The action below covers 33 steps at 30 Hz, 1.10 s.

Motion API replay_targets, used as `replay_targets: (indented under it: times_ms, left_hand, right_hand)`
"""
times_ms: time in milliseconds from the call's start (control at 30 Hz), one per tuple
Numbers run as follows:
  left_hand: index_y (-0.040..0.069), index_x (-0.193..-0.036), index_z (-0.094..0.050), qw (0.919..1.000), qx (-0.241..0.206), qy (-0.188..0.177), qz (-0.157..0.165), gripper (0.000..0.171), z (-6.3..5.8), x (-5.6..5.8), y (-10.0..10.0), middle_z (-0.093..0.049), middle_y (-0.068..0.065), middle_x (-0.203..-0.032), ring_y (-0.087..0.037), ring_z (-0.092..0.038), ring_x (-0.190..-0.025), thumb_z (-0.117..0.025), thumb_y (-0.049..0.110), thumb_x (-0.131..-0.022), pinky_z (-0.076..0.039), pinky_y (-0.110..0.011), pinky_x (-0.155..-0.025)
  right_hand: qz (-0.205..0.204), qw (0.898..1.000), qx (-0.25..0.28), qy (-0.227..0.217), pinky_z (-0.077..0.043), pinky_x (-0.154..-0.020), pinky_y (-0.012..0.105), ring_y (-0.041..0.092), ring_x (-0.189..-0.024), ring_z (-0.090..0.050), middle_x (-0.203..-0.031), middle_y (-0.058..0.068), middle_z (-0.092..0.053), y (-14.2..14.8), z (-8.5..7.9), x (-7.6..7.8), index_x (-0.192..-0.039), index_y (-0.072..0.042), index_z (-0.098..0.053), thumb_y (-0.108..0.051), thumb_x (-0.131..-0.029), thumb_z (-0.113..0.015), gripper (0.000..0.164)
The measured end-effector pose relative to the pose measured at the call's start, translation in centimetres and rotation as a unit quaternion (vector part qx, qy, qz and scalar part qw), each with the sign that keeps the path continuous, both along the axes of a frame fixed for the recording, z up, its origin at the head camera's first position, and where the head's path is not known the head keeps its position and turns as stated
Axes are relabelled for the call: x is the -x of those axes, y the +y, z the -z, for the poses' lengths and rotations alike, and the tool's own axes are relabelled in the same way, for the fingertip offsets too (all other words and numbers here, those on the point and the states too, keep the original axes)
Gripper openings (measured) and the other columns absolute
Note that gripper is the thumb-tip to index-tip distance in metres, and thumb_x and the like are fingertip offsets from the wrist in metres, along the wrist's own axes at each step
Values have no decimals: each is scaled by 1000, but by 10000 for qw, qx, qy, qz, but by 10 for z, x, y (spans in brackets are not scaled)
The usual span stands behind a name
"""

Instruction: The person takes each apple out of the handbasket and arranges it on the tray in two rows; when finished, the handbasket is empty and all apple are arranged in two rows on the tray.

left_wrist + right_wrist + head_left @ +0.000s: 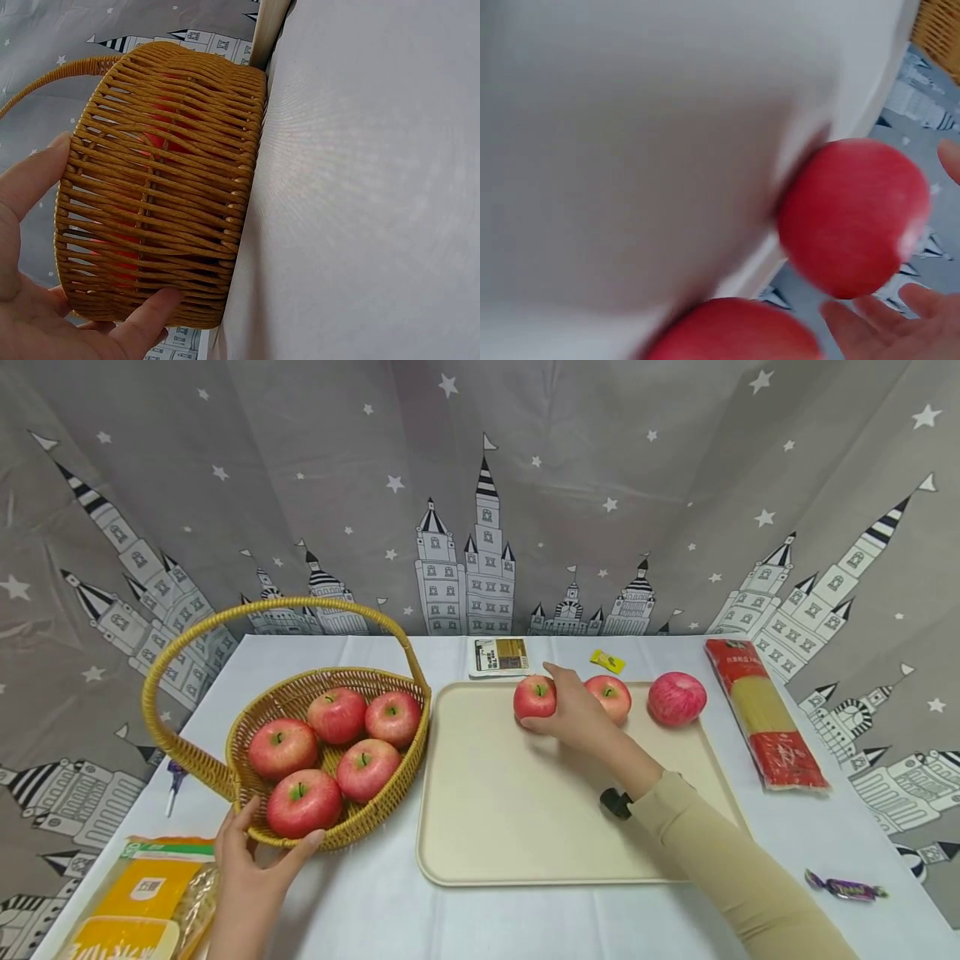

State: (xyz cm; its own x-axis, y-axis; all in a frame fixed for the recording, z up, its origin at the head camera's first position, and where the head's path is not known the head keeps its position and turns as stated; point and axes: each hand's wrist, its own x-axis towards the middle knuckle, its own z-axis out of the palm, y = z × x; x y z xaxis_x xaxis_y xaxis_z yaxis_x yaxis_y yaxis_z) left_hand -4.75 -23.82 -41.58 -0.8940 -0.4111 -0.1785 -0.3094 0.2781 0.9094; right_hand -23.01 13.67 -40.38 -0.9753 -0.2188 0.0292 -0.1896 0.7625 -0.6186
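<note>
My left hand holds the near rim of a yellow wicker basket with a tall arched handle. Several red apples sit inside; through the weave, red shows in the left wrist view. My right hand is at a red apple near the far edge of a beige tray. In the right wrist view, the fingers are spread beside this apple, with a gap to the thumb. A second apple, partly behind the hand, and a third stand farther right along the tray's far edge.
A white-and-brown packet and a small yellow wrapper lie behind the tray. Right of it are a red noodle pack and a purple candy. A lollipop and a yellow bag lie at left.
</note>
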Motion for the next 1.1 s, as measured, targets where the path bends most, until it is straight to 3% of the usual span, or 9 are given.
replay_targets:
  times_ms: [100,233,400,633,767,867,1000,1100]
  left_hand:
    - [8,-155,-7,10000,-33,72,0,99,0,0,0,8,-11,-157,-37,-7,-143,-76,19,-85,-36,-26,-96]
    - [8,-155,-8,9998,-125,164,-24,98,1,-1,0,6,-10,-156,-37,-7,-143,-76,16,-85,-38,-10,-90]
    - [7,-155,-9,9996,-169,214,-17,98,1,-1,0,6,-10,-156,-38,-7,-142,-76,15,-85,-38,-1,-82]
    - [7,-155,-8,9997,-124,190,0,98,1,-1,-1,6,-11,-157,-39,-7,-142,-76,15,-85,-38,0,-80]
    - [8,-155,-8,9999,-94,116,-13,98,1,-1,-1,9,-10,-157,-38,-6,-143,-76,17,-85,-38,-12,-91]
    - [8,-155,-8,9999,-55,89,-40,98,2,-1,0,9,-10,-157,-38,-7,-143,-76,19,-85,-38,-14,-92]
    - [8,-155,-10,9997,-90,215,-51,97,2,-2,0,6,-11,-157,-39,-9,-142,-76,15,-84,-37,-1,-82]
    - [7,-155,-9,9996,-137,264,-21,97,2,-2,0,7,-11,-157,-39,-8,-142,-76,14,-85,-37,1,-79]
  right_hand:
    - [-117,9992,-90,373,-46,-101,45,27,-123,-44,-143,11,-40,-10,-11,-4,-149,-9,-32,-43,-78,-78,91]
    - [-594,9955,-89,730,-42,-106,45,29,-129,-41,-144,12,-42,-31,-26,-12,-146,-7,-38,-41,-80,-76,83]
    - [-1226,9907,9,591,-37,-110,41,23,-133,-39,-144,7,-45,-67,-37,-28,-146,-12,-41,-44,-83,-74,78]
    - [-2190,9738,9,619,-39,-108,29,14,-128,-45,-138,0,-52,-120,-47,-46,-142,-16,-49,-47,-84,-71,70]
    - [-2632,9619,-68,743,-39,-106,22,11,-123,-48,-136,-1,-53,-145,-48,-49,-139,-14,-53,-47,-85,-70,66]
    - [-2890,9537,-285,778,-42,-101,20,10,-119,-50,-132,-2,-56,-161,-44,-49,-138,-15,-54,-46,-86,-68,62]
    - [-3102,9434,-878,785,-45,-96,20,10,-117,-52,-127,-5,-60,-180,-38,-48,-136,-16,-56,-47,-85,-69,62]
    - [-3107,9344,-1443,975,-45,-95,20,9,-113,-54,-121,-6,-62,-191,-33,-46,-131,-16,-59,-51,-82,-71,61]
